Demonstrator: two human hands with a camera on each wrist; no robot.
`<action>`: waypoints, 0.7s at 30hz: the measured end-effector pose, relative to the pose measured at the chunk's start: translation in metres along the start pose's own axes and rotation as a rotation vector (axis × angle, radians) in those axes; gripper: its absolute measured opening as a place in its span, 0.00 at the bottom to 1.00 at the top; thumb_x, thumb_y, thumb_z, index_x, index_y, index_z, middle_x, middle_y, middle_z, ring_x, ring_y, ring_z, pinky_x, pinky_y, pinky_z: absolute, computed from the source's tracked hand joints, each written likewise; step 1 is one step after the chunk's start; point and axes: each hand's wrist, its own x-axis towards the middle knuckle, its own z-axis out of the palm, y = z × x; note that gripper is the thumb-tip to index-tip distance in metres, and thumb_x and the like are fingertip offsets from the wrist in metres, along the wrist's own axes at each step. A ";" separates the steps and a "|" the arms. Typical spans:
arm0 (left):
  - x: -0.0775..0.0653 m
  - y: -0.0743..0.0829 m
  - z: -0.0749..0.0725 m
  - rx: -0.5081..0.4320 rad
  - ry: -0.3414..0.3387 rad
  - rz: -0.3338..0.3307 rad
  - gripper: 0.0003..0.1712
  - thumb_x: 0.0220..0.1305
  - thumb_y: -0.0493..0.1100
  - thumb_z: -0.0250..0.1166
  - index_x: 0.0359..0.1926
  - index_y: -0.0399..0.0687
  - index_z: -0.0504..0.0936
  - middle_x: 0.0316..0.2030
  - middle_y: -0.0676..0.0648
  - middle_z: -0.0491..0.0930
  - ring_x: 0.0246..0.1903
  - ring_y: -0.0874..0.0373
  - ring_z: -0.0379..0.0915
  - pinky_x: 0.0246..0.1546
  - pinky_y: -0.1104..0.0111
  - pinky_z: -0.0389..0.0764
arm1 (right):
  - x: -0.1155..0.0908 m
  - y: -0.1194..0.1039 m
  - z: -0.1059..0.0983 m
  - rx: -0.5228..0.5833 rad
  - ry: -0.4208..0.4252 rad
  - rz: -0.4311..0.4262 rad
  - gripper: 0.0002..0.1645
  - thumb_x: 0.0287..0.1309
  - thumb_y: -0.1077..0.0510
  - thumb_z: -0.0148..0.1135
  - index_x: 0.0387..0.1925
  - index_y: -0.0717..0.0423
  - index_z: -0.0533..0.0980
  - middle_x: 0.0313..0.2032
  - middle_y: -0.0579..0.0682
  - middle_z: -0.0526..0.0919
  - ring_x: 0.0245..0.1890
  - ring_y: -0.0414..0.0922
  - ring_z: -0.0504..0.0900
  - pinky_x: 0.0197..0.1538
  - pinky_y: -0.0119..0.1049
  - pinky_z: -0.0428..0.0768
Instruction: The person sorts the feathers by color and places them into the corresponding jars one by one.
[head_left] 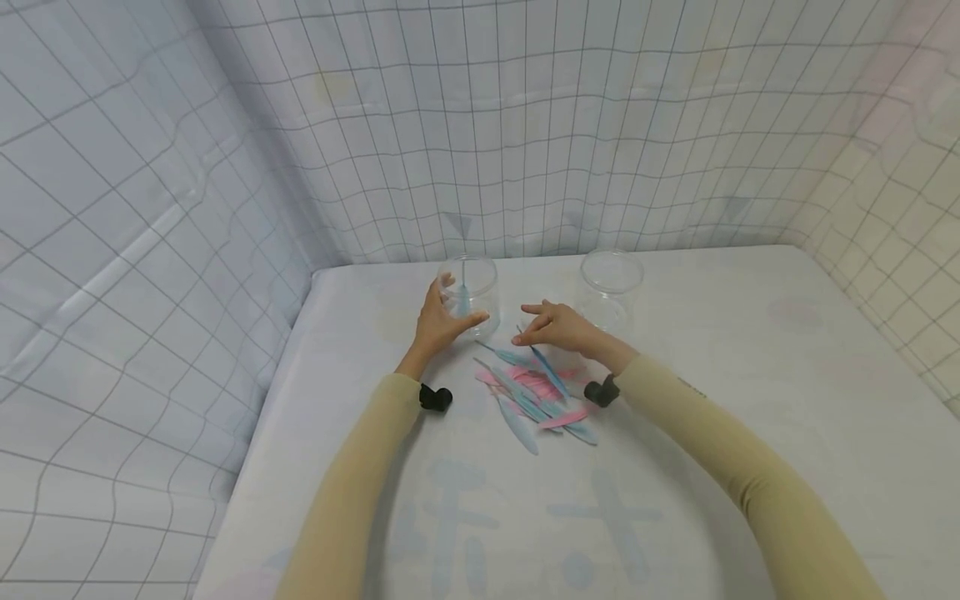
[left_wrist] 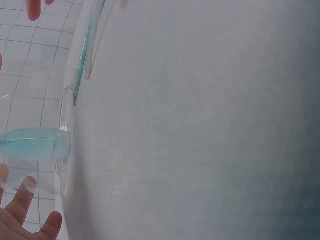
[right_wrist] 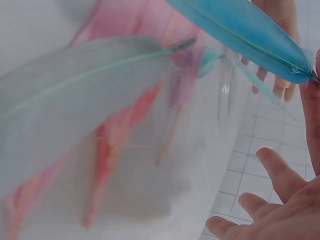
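Observation:
My left hand holds a clear round jar at its side, thumb in front and fingers around the left. Inside that jar a pale blue feather stands upright; the left wrist view shows the same feather. My right hand pinches the quill of a brighter blue feather between thumb and forefinger, its other fingers spread. In the right wrist view this feather hangs over a loose pile of pink feathers and light blue feathers on the white table.
A second clear jar stands at the back right, just beyond my right wrist. The white table reaches back to a grid-patterned curtain, with more curtain along the left and right sides.

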 end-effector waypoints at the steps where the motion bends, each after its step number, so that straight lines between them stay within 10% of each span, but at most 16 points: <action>1: 0.000 0.000 0.000 0.002 0.000 -0.002 0.58 0.47 0.61 0.74 0.70 0.48 0.52 0.67 0.50 0.59 0.62 0.45 0.58 0.56 0.49 0.64 | 0.000 -0.002 -0.001 -0.001 0.008 0.000 0.19 0.51 0.43 0.69 0.35 0.54 0.86 0.68 0.50 0.61 0.71 0.55 0.37 0.64 0.65 0.37; 21: 0.005 -0.003 -0.004 -0.027 -0.015 -0.003 0.57 0.47 0.61 0.74 0.71 0.49 0.51 0.68 0.49 0.59 0.63 0.43 0.57 0.57 0.47 0.63 | 0.022 -0.037 -0.014 0.055 0.153 -0.020 0.23 0.54 0.39 0.66 0.40 0.53 0.85 0.68 0.42 0.61 0.72 0.46 0.42 0.65 0.58 0.52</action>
